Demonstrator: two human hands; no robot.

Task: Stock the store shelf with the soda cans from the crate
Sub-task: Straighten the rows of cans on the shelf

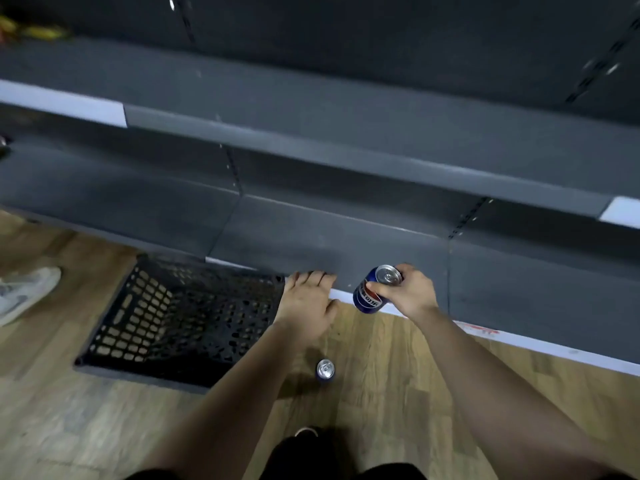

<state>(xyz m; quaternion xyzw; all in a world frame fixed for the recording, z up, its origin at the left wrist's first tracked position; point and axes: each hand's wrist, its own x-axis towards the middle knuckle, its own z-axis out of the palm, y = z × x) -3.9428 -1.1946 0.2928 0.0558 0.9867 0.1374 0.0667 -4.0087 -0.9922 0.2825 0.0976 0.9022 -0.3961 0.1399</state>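
**Down at the bottom shelf, one can in hand**

Head view. A blue soda can (372, 292) is gripped in the right hand (407, 291), with the fingers curled round its upper part and the thumb laid across its side. The can is tilted, its silver top turned up toward the camera, and it is held just over the front edge of the bottom shelf (346, 244). The left hand (308, 299) is spread flat with straight fingers, nothing held in it; its fingertips are rested on the same front edge, just beside the near right corner of the crate (180, 317).

The black lattice crate is set on the wooden floor (398, 393), pushed up against the shelf front, and the floorboards can be seen through its open sides. A second can (325, 369) is stood upright on the floor between the two forearms, nearer the left one and well apart from the held can.

A white strip (554, 351) is run along the front of the dark grey bottom shelf. An upper shelf (346, 133) of the same grey is seen above it. A pale shoe (24, 292) is seen at the left edge, on the floor beside the crate. Yellow things (34, 31) are glimpsed at the top left corner, too blurred to be told.
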